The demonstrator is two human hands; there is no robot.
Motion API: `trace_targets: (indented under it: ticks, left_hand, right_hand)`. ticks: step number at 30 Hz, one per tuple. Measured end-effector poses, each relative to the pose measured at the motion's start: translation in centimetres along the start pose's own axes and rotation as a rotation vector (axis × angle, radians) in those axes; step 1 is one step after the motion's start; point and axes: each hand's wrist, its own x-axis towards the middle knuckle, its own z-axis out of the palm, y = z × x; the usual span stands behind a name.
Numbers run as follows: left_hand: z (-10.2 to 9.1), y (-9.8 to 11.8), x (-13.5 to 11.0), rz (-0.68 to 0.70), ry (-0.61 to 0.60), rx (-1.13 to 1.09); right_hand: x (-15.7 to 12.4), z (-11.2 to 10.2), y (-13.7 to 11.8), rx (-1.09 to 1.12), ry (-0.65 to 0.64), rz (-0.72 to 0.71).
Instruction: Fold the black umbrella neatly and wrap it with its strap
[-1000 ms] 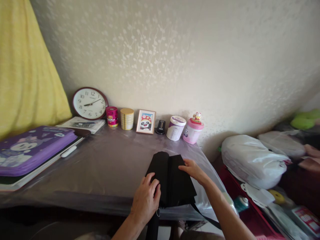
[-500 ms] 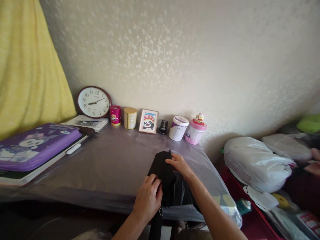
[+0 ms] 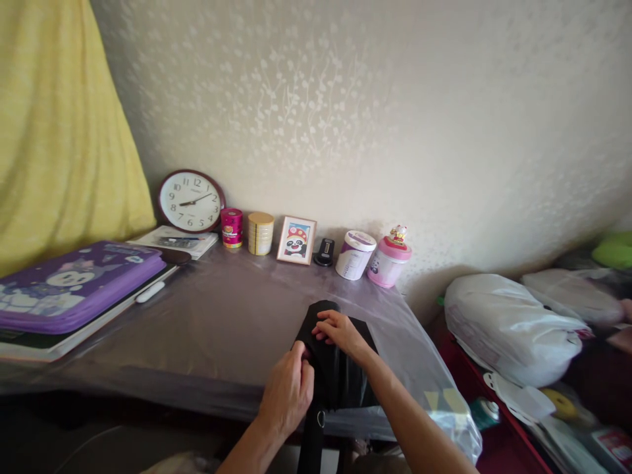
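Observation:
A folded black umbrella (image 3: 336, 368) lies at the near edge of the table (image 3: 212, 329), its handle hanging over the edge. My left hand (image 3: 289, 392) is closed around the umbrella's lower left side. Resting on top of the black fabric, my right hand (image 3: 338, 332) has its fingers curled and pressed onto a fold near the far end. The two hands are close together, almost touching.
Along the wall stand a wall clock (image 3: 191, 201), a red tin (image 3: 232, 228), a yellow tin (image 3: 260, 233), a panda picture frame (image 3: 296, 239), a white tub (image 3: 355, 254) and a pink jar (image 3: 388, 263). A purple case (image 3: 74, 286) lies left. White bags (image 3: 503, 326) pile up right.
My right hand has pulled the spread black fabric leftward over the umbrella, narrowing it, and now sits close to my left hand. The view has shifted slightly right.

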Motion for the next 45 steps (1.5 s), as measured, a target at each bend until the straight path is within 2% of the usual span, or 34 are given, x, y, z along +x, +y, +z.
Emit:
trace_targets:
  ticks: [2, 3, 5, 7, 10, 13, 18, 22, 25, 27, 28, 29, 33, 35, 37, 41, 45]
  left_hand:
    - [-0.2, 0.0, 0.0, -0.014, 0.066, -0.049]
    - [-0.4, 0.1, 0.0, 0.021, 0.126, -0.054]
    - [-0.6, 0.5, 0.0, 0.159, 0.262, -0.011]
    - [-0.6, 1.0, -0.1, 0.314, 0.303, 0.070]
    - [-0.2, 1.4, -0.2, 0.397, 0.177, 0.203]
    - [0.3, 1.3, -0.5, 0.354, 0.066, 0.303]
    - [0.6, 0.9, -0.7, 0.311, -0.014, 0.337]
    - [0.8, 0.8, -0.6, 0.294, -0.056, 0.290]
    - [0.9, 0.8, -0.6, 0.278, -0.061, 0.245]
    - [1.0, 0.7, -0.7, 0.258, -0.064, 0.231]
    - [1.0, 0.6, -0.7, 0.249, -0.065, 0.226]
    - [0.9, 0.6, -0.7, 0.241, -0.066, 0.223]
    - [1.0, 0.2, -0.6, 0.228, -0.065, 0.226]
    - [1.2, 0.0, -0.6, 0.227, -0.056, 0.235]
    - [1.4, -0.2, -0.7, 0.232, -0.038, 0.242]
    - [1.4, -0.3, -0.9, 0.241, -0.029, 0.250]
    - [1.0, -0.1, -0.8, 0.237, -0.040, 0.240]
  right_hand:
    - [-0.1, 0.1, 0.4, -0.106, -0.024, -0.108]
    - [-0.2, 0.2, 0.6, -0.156, -0.027, -0.166]
    - [-0.4, 0.4, 0.7, -0.241, -0.025, -0.257]
    - [-0.8, 0.6, 0.6, -0.321, -0.036, -0.300]
    - [-1.6, 0.7, 0.3, -0.455, -0.056, -0.346]
    - [-2.5, 0.6, 0.3, -0.525, -0.055, -0.427]
    - [-2.3, -0.2, 1.3, -0.545, -0.028, -0.611]
    - [0.6, -1.5, 2.5, -0.646, 0.072, -0.754]
    - [2.4, -2.3, 2.8, -0.749, 0.240, -0.689]
    - [2.6, -2.4, 2.5, -0.770, 0.355, -0.634]
    - [2.4, -2.3, 2.3, -0.760, 0.368, -0.639]
    - [2.1, -2.1, 2.1, -0.744, 0.340, -0.669]
    - [1.1, -0.9, 2.2, -0.751, 0.086, -0.796]
    - [1.5, -0.9, 2.5, -0.801, 0.118, -0.742]
    - [2.1, -1.7, 2.9, -0.815, 0.240, -0.624]
    - [2.4, -4.7, 3.8, -0.720, 0.457, -0.351]
    - [1.1, -7.5, 5.1, -0.636, 0.543, -0.059]
